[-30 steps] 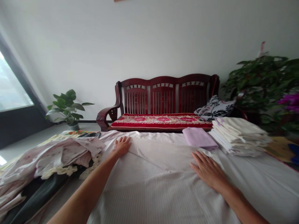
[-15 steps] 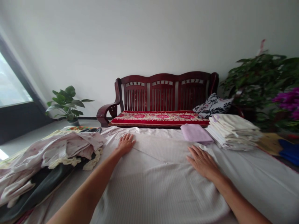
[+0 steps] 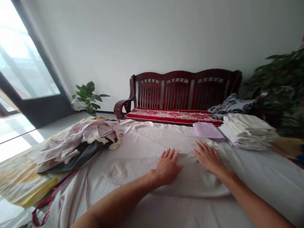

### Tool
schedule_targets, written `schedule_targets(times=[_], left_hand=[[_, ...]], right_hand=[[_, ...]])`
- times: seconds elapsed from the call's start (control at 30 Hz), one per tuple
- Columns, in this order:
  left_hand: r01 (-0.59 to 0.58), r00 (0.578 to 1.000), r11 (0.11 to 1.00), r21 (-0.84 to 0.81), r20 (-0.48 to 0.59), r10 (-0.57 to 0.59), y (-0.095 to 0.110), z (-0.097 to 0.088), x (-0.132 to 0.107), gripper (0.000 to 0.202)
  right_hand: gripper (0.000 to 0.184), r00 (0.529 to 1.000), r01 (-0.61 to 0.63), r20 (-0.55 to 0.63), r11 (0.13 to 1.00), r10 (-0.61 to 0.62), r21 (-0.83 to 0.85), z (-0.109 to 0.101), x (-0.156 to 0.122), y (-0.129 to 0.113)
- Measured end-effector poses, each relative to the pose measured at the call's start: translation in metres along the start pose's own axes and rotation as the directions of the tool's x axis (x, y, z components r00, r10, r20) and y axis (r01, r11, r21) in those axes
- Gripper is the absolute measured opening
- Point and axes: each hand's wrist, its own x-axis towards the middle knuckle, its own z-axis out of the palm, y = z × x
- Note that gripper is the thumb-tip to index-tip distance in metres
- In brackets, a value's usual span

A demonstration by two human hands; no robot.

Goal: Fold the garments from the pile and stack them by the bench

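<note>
A pale ribbed garment (image 3: pixel 133 167) lies spread in front of me on a light sheet (image 3: pixel 256 186). My left hand (image 3: pixel 167 167) is over the middle of the garment, palm down with fingers stretched out, slightly blurred. Close by on the right, my right hand (image 3: pixel 209 156) rests flat near the garment's right edge, fingers extended. Neither hand grasps anything. Just beyond my right hand lies a folded lilac cloth (image 3: pixel 208 130), and beside it stands a stack of folded white cloths (image 3: pixel 248 131).
On the left is a heap of loose clothes (image 3: pixel 85 139), pinkish and dark grey. Behind the sheet stands a dark red wooden bench (image 3: pixel 180 91) with a patterned cushion (image 3: pixel 234 106). Potted plants (image 3: pixel 87 95) stand at both sides, and a glass door (image 3: pixel 30 63) is at far left.
My left hand has moved right across the garment, from its far left part to the middle. The right hand stays near the right edge. My view has turned left.
</note>
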Motion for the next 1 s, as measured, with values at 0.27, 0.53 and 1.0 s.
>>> schedule_targets(times=[0.27,0.53,1.0], left_hand=[[0.103,0.99,0.985,0.138,0.085,-0.116,-0.046,-0.011,-0.057,0.075],[0.401,0.908,0.846,0.351,-0.028,-0.419,-0.141,-0.051,-0.131,0.062],[0.437,0.899,0.795,0.422,-0.182,-0.398,-0.189,-0.048,-0.156,0.059]], right_hand=[[0.069,0.972,0.232,-0.034,0.973,-0.232,0.01,0.02,-0.046,-0.018],[0.068,0.981,0.194,-0.014,0.981,-0.194,-0.009,0.019,-0.045,-0.007],[0.064,0.937,-0.336,0.061,0.937,0.343,-0.097,-0.021,-0.053,0.058]])
